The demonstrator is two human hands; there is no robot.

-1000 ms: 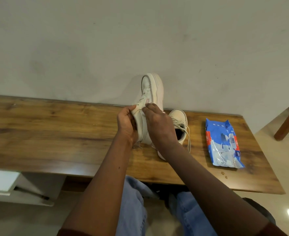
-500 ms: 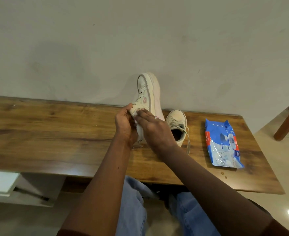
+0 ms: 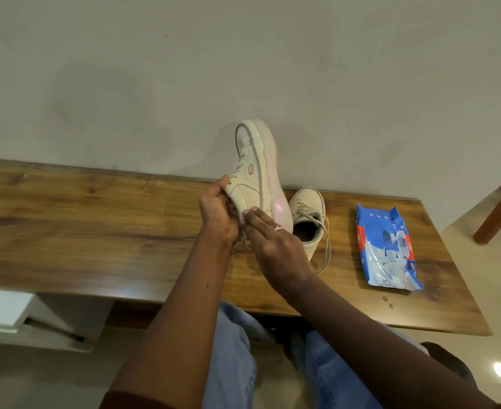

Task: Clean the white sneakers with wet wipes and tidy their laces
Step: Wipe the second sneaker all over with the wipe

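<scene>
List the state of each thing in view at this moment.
raised sneaker: tipped toe up, gripped by the left hand.
other sneaker: upright on the table, untouched, laces loose.
wipes pack: flat on the table, apart from both sneakers; open or sealed, cannot tell.
left hand: grips the raised sneaker.
right hand: fingers straight, touching the raised sneaker's side.

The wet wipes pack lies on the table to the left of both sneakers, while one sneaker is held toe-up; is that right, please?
Not quite: the head view shows the wet wipes pack on the table to the right of the held sneaker and the resting sneaker. The held one is toe-up.
</scene>
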